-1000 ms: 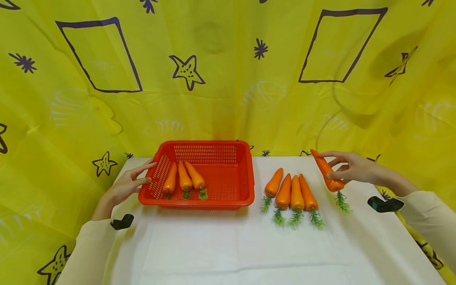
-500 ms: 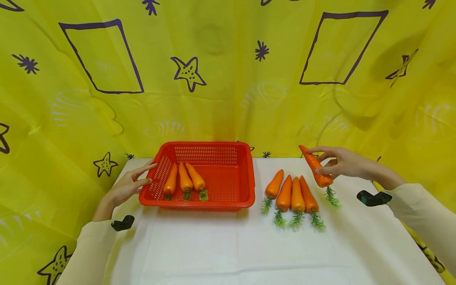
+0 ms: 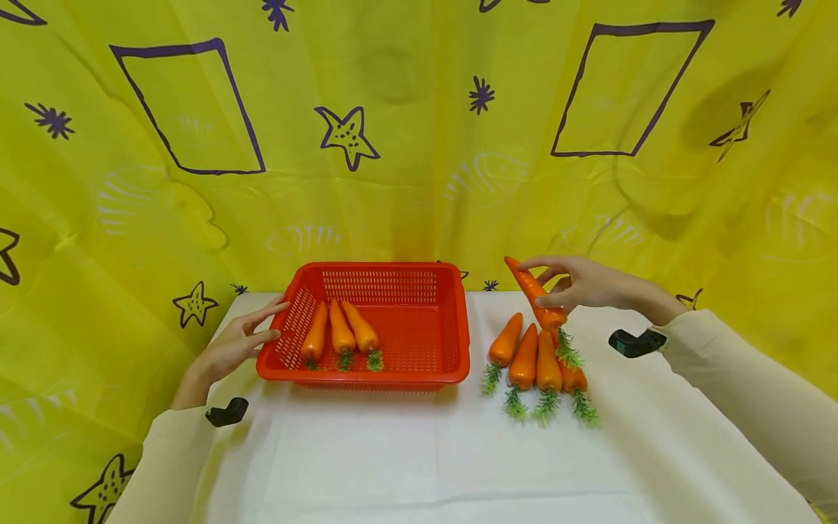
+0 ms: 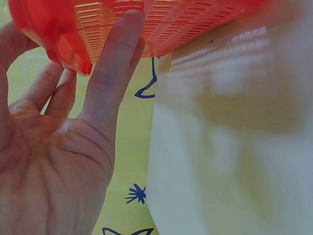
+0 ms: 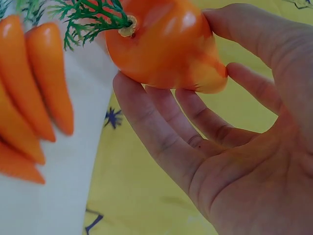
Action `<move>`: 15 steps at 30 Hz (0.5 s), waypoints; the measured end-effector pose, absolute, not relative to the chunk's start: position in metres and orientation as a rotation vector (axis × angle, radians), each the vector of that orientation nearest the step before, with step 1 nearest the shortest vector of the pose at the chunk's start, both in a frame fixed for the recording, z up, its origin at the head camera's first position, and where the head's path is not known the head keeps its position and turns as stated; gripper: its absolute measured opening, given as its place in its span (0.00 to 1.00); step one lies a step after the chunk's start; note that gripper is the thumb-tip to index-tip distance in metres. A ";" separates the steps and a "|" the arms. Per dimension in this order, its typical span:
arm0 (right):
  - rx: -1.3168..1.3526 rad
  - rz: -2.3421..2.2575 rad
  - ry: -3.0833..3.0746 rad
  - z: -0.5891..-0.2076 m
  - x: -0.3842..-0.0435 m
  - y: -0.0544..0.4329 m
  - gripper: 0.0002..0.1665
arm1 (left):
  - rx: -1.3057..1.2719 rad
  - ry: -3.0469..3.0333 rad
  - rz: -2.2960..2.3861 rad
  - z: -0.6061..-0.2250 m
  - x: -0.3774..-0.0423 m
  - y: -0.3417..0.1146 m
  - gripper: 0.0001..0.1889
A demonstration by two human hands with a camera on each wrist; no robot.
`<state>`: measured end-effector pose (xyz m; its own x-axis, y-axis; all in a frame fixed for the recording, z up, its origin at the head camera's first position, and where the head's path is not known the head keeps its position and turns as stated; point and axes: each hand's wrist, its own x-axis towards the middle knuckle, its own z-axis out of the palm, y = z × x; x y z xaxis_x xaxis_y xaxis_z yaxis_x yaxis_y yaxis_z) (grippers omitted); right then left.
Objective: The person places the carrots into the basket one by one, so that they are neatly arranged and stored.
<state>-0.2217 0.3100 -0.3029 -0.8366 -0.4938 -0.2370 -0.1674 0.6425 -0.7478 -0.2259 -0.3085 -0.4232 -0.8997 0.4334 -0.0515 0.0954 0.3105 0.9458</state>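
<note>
At the right, my right hand (image 3: 579, 284) holds an orange toy carrot (image 3: 535, 291) with a green leafy top, raised over a row of several similar carrots (image 3: 524, 360) on the white table. In the right wrist view, thumb and fingertips press the sides of the held carrot (image 5: 161, 44), its leafy end toward the camera. To the left stands a red plastic basket (image 3: 419, 375) with three carrots (image 3: 340, 331) lying inside, tips pointing back. My left hand (image 3: 232, 346) touches its left rim with fairly straight fingers; the left wrist view shows a digit against the slotted wall (image 4: 171, 24).
A white cloth-covered table (image 3: 366, 451) carries the basket and the carrot row. Behind it hangs a yellow curtain (image 3: 412, 196) with starfish and fish drawings. A dark device (image 3: 636, 342) sits at my right wrist, and another device (image 3: 227, 413) at my left.
My right hand has carried its carrot leftward and slightly up, from beside the row to above it. My left hand, the basket and the lying carrots have stayed put.
</note>
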 end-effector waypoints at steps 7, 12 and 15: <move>-0.607 -1.036 2.408 -0.298 -0.237 0.279 0.42 | 0.479 2.263 1.636 -0.423 -0.226 -0.308 0.34; -0.640 -1.047 2.371 -0.298 -0.248 0.258 0.42 | 0.487 2.250 1.640 -0.424 -0.227 -0.309 0.33; -0.651 -1.071 2.333 -0.298 -0.254 0.245 0.41 | 0.495 2.248 1.635 -0.424 -0.227 -0.310 0.33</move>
